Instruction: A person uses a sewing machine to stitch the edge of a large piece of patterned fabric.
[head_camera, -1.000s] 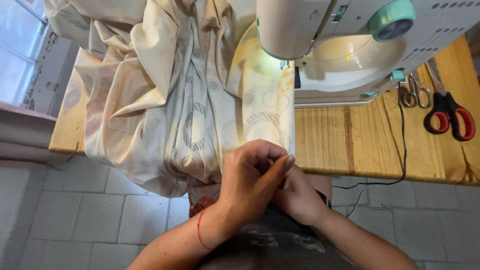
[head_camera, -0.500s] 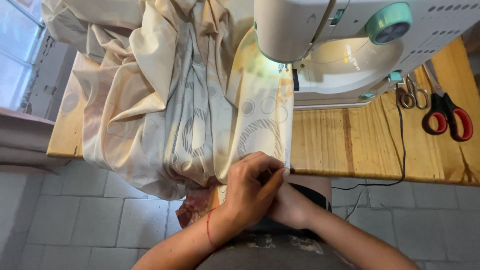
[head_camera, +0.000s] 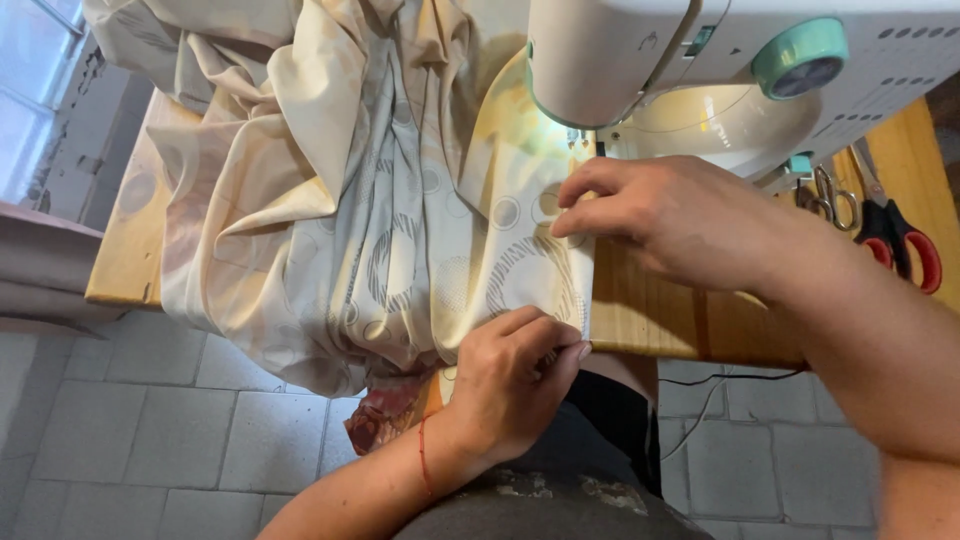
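The cream fabric with its grey ring pattern is heaped across the wooden table, its bulk piled to the left and its near end spilling over the front edge. The white sewing machine is stood at the upper right, its lamp thrown onto the cloth below the head. One straight edge of the fabric is run from that lit spot down to the table's front — and that edge is what is being worked.

It is judged that this edge is being lined up for the needle. To do that well, the strip should be kept taut and flat between the two hands, and the far fingertips kept clear of the needle area.

The right hand is laid at the far end of the edge, just beside the machine head; thumb and forefinger are seen closed together on the cloth. The left hand is set at the table's front, fingers curled shut — the near corner is pinched there. Two pairs of scissors are lying well apart, at the right.
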